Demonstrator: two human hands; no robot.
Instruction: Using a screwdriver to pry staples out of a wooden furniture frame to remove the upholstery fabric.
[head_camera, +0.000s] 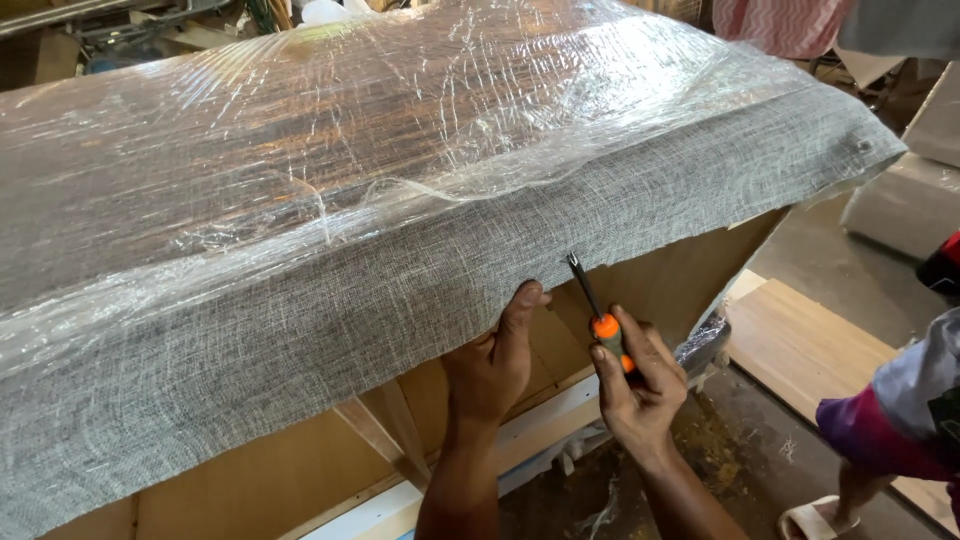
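Head view: right hand (635, 385) fingers clenched around screwdriver (598, 312); left hand (492, 362) fingers seemingly gripping grey fabric (300, 330) edge.

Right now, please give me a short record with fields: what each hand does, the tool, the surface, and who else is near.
left hand: left hand pinches the lower edge of the grey woven fabric
right hand: right hand holds the orange-handled forked metal tool, tip at the fabric edge
surface: clear plastic film over the fabric, on a brown wooden frame
nearby: another person's colourful sleeve
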